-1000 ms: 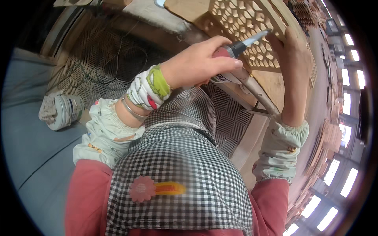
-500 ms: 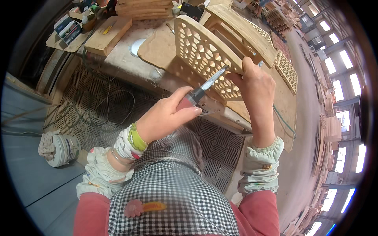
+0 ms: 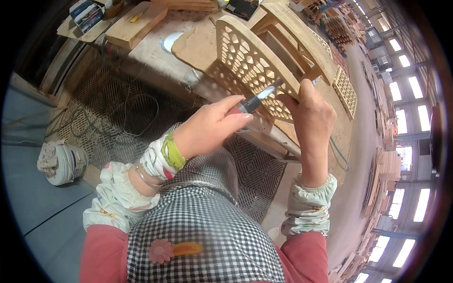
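Grey floor (image 3: 42,207), lattice mats (image 3: 101,113), bright windows (image 3: 421,205) right.

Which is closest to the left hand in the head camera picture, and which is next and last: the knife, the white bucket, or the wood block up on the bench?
1. Knife: held in the left hand.
2. White bucket: on the floor, far left.
3. Wood block: on the bench, top left, about as far as the bucket, too close to call.

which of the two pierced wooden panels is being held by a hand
The large honeycomb-pierced panel standing on edge at the bench; the right hand holds its lower edge while the left hand works a blade at it. The smaller lattice panel lies apart, untouched.
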`<state>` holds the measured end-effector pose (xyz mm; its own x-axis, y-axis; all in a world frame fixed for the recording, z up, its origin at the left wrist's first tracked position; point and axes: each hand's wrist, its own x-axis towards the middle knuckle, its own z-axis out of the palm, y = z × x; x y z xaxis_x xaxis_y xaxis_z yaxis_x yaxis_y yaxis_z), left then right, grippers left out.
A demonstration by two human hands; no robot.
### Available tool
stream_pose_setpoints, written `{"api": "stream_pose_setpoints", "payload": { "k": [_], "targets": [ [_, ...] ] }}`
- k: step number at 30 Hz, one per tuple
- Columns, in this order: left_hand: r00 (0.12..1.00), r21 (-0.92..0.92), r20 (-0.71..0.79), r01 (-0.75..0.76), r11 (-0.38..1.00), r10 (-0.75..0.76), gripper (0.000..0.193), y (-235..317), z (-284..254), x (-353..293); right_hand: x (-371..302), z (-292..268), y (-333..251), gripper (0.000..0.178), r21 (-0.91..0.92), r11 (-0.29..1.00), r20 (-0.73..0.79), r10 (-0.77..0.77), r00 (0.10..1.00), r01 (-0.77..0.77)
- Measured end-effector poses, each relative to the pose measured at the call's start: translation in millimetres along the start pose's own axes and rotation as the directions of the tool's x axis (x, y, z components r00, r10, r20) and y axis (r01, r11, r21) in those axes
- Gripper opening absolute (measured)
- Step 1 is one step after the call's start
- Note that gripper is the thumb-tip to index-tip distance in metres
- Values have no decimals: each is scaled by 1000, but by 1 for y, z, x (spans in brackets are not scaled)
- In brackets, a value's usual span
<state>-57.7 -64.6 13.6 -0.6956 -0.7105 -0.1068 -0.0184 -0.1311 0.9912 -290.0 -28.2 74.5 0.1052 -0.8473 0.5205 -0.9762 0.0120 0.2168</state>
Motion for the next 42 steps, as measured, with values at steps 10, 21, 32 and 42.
{"api": "stream_pose_setpoints", "payload": {
  "k": [10, 21, 32, 42],
  "targets": [
    [978, -264, 198, 121, 957, -69, 42, -11, 3, 3, -4, 3, 7, 45, -12, 999, 46, 53, 998, -52],
    [972, -266, 208, 165, 950, -111, 40, -21, -5, -27, 0, 10, 14, 49, -41, 999, 19, -7, 1000, 7],
    [991, 138, -124, -26, 990, 44, 45, -17, -13, -19, -5, -5, -11, 47, -81, 996, 82, 33, 996, -26],
    [1000, -101, 0, 28, 994, -28, 42, -19, -16, -8, -5, -7, -4, 48, -61, 998, 66, -5, 998, 9]
  ]
}}
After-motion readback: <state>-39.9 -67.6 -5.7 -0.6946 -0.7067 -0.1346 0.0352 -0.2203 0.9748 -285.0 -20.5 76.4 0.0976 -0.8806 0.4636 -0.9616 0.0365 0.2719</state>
